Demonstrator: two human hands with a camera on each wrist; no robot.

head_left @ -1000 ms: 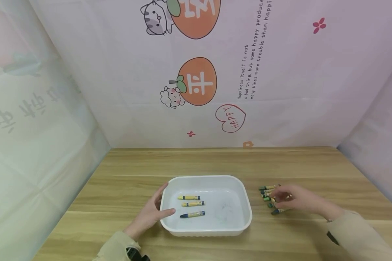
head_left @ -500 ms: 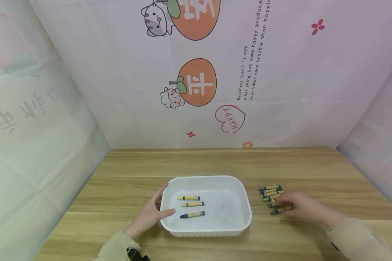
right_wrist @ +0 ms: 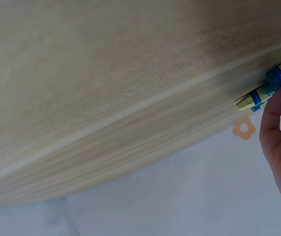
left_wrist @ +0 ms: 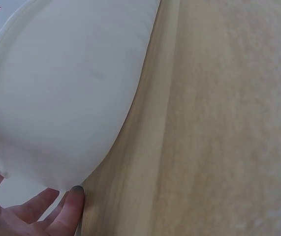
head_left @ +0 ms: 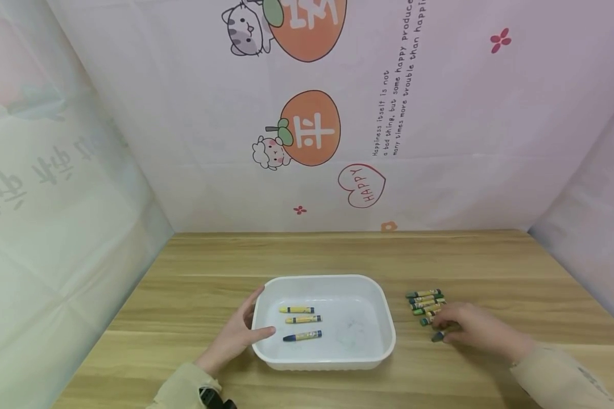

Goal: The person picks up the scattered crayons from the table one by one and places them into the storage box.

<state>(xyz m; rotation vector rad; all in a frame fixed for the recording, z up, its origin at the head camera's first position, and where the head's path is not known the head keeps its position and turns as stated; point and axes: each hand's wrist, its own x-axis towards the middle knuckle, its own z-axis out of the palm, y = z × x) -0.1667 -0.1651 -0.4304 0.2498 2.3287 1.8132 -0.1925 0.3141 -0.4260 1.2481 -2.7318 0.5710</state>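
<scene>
Right hand partly hiding crayons, tray, wooden table

Light's bright-ish & even from where I'm standing, w/ a soft shadow on the table below the right hand. Wrist cams come out dimmer & greyer, wood grain v. soft; right one bends the table's edge into a curve.

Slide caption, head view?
Left hand grips white rectangular plastic tray; right hand pinches dark-tipped, yellow-wrapped crayon near other crayons.
</scene>
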